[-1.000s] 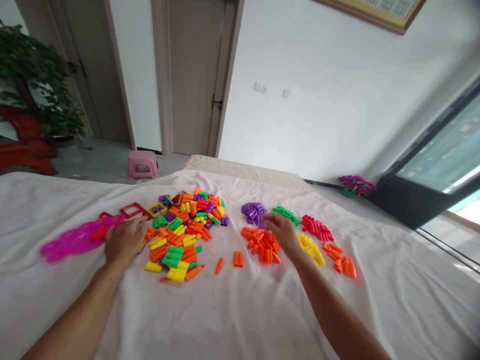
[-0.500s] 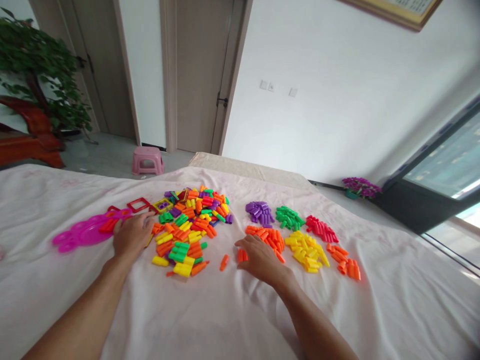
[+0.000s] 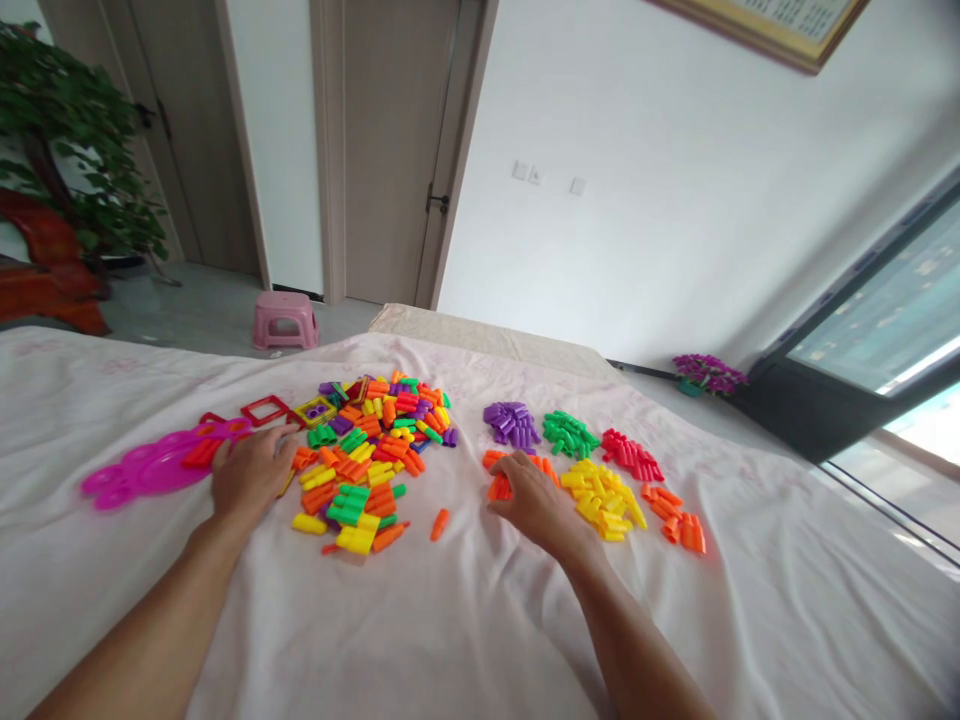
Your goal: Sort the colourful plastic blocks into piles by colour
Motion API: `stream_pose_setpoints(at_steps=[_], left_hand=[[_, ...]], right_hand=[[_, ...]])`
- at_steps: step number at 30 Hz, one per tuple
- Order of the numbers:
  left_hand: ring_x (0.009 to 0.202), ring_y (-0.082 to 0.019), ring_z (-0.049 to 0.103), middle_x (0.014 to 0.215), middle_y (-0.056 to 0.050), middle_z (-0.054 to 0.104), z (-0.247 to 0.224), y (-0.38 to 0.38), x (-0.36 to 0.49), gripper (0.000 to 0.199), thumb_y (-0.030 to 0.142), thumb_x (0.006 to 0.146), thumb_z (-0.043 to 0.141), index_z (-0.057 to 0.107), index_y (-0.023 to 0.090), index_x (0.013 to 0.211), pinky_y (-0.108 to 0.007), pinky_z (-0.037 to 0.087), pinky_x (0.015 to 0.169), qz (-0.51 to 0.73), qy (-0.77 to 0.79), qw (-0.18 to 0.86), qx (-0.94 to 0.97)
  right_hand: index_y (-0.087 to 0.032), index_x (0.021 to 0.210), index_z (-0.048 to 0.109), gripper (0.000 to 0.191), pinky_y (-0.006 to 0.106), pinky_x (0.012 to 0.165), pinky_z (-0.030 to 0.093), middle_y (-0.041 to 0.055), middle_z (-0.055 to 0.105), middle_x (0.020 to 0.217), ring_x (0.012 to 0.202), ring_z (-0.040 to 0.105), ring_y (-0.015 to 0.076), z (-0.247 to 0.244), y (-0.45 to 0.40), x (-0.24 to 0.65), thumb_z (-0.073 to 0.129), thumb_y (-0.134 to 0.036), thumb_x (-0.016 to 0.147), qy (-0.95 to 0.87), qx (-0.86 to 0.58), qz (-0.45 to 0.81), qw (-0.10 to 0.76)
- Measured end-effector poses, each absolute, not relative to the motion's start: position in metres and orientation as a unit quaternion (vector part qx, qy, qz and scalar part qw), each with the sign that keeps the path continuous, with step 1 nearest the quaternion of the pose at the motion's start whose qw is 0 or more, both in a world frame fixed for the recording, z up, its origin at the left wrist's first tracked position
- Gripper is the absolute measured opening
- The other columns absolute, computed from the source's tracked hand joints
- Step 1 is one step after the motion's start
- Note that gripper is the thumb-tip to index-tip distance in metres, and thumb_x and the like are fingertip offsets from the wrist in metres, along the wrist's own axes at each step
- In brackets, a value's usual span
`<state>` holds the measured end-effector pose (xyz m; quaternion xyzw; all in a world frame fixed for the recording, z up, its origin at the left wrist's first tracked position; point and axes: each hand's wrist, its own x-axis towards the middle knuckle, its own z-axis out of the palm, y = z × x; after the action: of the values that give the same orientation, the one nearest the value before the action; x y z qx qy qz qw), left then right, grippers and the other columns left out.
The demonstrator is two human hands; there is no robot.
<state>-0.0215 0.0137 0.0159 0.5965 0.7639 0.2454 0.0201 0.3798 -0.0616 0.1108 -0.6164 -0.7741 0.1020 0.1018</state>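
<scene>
My right hand (image 3: 531,508) is closed around a few orange plastic building pieces (image 3: 499,488), at the near edge of the orange pile (image 3: 546,468). My left hand (image 3: 251,468) rests on the cloth with loosely bent fingers, between a pink plastic tray (image 3: 150,465) and a mixed heap of coloured pieces (image 3: 371,445). No held thing shows in it, though its fingertips are partly hidden. One loose orange piece (image 3: 440,524) lies between the hands. Beyond my right hand are purple (image 3: 511,424), green (image 3: 570,434), yellow (image 3: 602,498) and red (image 3: 631,454) piles.
A pale cloth (image 3: 450,630) with folds covers the surface. More orange pieces (image 3: 677,518) lie at the far right. Red square frames (image 3: 264,410) are behind my left hand. Past the edge stand a pink stool (image 3: 285,320) and a pot of purple flowers (image 3: 709,373).
My right hand has moved slightly away from me and to the right, carrying the orange pieces against the orange pile. My left hand stays beside the mixed heap; the view has shifted a little.
</scene>
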Motion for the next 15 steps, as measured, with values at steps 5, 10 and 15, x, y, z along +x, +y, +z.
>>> stream_pose_setpoints(at_steps=[5,10,15], left_hand=[[0.121,-0.033,0.059,0.127,-0.012,0.069,0.016,0.013,-0.021,0.049,0.04,0.096,0.034,0.069,0.021,0.125,-0.05,0.034,0.108,0.245,0.762,0.018,0.6],[0.122,-0.033,0.058,0.129,-0.013,0.068,0.015,0.014,-0.022,0.048,0.039,0.097,0.035,0.068,0.021,0.126,-0.052,0.032,0.109,0.242,0.762,0.017,0.6],[0.12,-0.032,0.059,0.127,-0.013,0.069,0.017,0.013,-0.022,0.048,0.04,0.097,0.034,0.068,0.021,0.125,-0.052,0.031,0.109,0.239,0.762,0.022,0.601]], right_hand=[[-0.021,0.108,0.06,0.028,0.032,0.082,0.044,0.0072,0.059,0.113,0.102,0.06,0.0236,0.101,-0.056,0.396,0.07,-0.025,0.083,-0.762,-0.642,0.044,0.071],[-0.022,0.112,0.06,0.035,0.032,0.086,0.043,0.006,0.059,0.115,0.106,0.059,0.0238,0.095,-0.055,0.403,0.074,-0.027,0.08,-0.772,-0.63,0.059,0.065],[-0.025,0.117,0.061,0.044,0.031,0.084,0.042,0.0059,0.059,0.121,0.107,0.059,0.0239,0.095,-0.056,0.403,0.078,-0.03,0.077,-0.775,-0.627,0.06,0.049]])
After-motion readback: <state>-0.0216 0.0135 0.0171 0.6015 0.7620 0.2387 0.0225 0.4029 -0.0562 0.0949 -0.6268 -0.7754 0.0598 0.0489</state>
